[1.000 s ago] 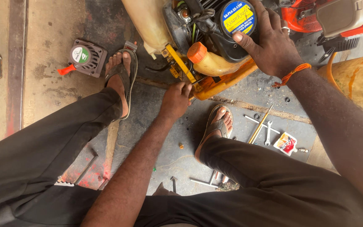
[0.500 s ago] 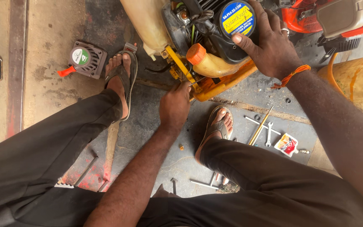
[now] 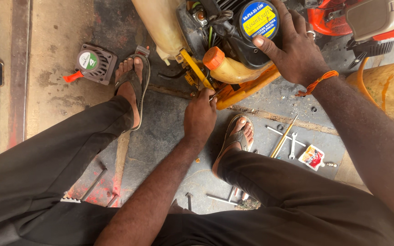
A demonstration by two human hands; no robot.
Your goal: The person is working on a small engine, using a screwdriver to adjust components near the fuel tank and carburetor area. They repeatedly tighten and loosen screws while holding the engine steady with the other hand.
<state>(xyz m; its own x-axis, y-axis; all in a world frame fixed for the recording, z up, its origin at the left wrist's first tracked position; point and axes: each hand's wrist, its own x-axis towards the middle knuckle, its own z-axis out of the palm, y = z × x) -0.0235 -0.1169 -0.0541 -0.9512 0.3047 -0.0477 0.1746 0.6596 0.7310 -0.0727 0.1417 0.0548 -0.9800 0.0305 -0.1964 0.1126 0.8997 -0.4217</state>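
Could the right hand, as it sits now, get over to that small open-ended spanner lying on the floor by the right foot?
Probably yes. The right hand rests on the engine, holding nothing, and the spanner lies uncovered on the floor below it, beside a thin rod.

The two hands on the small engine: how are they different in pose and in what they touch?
The right hand lies spread and flat over the engine's black housing, by the round blue and yellow label. The left hand sits lower, curled into a loose fist at the yellow frame, its fingers pinched on something too small to tell. The right wrist has an orange thread; the left is bare. Both touch the same machine.
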